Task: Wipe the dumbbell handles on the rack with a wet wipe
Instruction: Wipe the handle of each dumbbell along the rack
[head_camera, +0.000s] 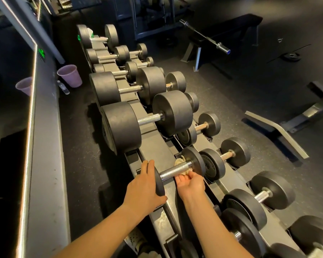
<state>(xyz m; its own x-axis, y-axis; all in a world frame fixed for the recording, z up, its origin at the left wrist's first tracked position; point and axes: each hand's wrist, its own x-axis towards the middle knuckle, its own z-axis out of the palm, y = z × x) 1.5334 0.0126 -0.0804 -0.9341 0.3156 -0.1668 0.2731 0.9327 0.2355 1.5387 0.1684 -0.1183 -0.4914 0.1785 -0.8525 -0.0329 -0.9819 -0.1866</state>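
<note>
left hand [145, 185]: grips the near plate [159, 185] of a small dumbbell [194, 162], fingers over the top edge, thumb under the bottom edge.
right hand [190, 182]: palm up beneath the handle [173, 171], fingers curled, pinching the wet wipe [179, 161].
wet wipe: beige, crumpled, wrapped round the far end of the handle, against the far plate; it shows both above and below the bar.
small dumbbell: lies across the upper tier of the rack [157, 146], nearest of that row, handle bare and shiny on the near half.
purple bin [69, 75]: stands upright on the floor behind the rack, against the mirror [11, 108] – mouth open, contents not discernible.
clear bottle [63, 87]: just beside the bin on the floor – fill level cannot be told.
lower tier: smaller dumbbells in a row, to the right.
</note>
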